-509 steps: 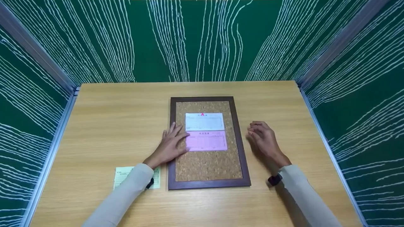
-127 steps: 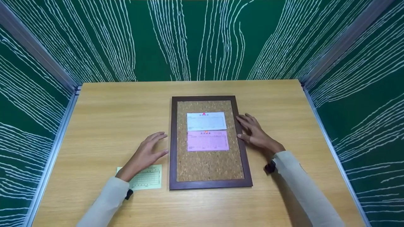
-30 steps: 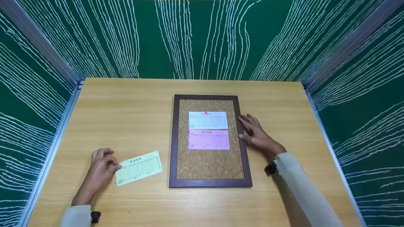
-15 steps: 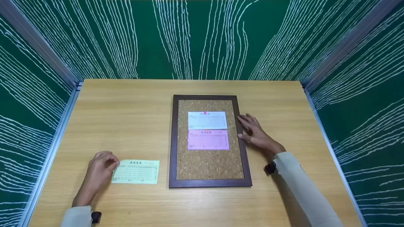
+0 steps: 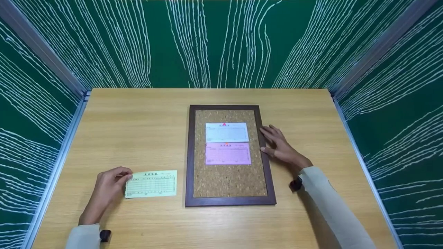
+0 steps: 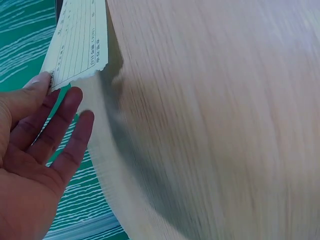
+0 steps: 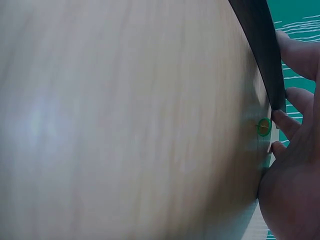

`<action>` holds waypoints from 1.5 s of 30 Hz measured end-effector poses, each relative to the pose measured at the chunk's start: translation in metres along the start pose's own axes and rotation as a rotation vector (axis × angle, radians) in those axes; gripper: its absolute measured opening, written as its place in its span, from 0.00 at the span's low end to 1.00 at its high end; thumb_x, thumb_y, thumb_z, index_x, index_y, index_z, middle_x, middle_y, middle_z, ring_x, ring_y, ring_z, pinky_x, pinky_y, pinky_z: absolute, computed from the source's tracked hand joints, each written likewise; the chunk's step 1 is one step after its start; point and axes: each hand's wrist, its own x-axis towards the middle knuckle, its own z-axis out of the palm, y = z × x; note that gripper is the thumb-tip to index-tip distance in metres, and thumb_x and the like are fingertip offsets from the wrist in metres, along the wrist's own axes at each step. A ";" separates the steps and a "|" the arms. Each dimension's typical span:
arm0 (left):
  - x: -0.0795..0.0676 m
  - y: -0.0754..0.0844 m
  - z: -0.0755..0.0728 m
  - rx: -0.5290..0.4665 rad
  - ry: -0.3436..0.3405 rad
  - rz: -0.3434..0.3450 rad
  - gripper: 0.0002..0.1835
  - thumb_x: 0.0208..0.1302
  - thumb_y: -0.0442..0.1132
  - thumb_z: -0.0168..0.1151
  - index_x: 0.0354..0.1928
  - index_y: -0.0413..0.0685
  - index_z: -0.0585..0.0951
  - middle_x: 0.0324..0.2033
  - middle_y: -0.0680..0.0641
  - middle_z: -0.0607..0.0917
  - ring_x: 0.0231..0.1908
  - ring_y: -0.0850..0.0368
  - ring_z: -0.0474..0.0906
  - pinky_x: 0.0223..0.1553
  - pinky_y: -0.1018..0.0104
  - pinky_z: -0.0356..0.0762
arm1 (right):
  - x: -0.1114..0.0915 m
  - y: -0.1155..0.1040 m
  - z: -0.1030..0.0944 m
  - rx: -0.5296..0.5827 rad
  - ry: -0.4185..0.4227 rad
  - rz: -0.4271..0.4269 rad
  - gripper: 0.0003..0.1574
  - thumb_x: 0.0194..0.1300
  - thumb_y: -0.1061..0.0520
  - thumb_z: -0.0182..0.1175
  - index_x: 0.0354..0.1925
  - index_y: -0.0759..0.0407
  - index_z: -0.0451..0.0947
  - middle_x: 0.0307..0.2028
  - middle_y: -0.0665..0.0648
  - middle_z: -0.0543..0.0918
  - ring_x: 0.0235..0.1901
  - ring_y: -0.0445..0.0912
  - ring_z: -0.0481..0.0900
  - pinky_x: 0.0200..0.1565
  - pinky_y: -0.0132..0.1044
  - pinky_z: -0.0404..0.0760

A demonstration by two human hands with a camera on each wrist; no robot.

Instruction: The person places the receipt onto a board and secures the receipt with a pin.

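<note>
My left hand (image 5: 109, 186) pinches a green printed form (image 5: 151, 184) by its upper left corner. In the left wrist view, the form's torn short edge is raised above the table, the thumb on one face. A cork board (image 5: 228, 180) with a dark brown frame lies flat to its right. Pinned on the board are a white form (image 5: 226, 133) under a red pin (image 5: 224, 124) and, just below, a pink form (image 5: 227, 154) with an orange pin (image 5: 227, 144). My right hand (image 5: 282, 147) rests its fingers and thumb on the frame's right side.
Close by the right hand, a green push pin (image 7: 264, 127) lies on the table, seen only in the right wrist view. The wooden table (image 5: 138, 121) is bounded at the back and sides by green panels (image 5: 173, 45) with white wavy lines.
An orange pin has appeared on the pink form since the earliest frame. My left hand has moved from the board to the green form and lifted it; its tilt has levelled. The right hand stays put lately.
</note>
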 end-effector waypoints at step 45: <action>0.014 0.031 -0.010 -0.285 -0.068 -0.110 0.06 0.77 0.29 0.68 0.49 0.38 0.90 0.45 0.39 0.90 0.43 0.60 0.86 0.37 0.58 0.92 | -0.001 0.001 0.001 0.004 0.001 -0.011 0.51 0.78 0.50 0.68 0.88 0.57 0.56 0.87 0.67 0.53 0.87 0.66 0.36 0.80 0.75 0.37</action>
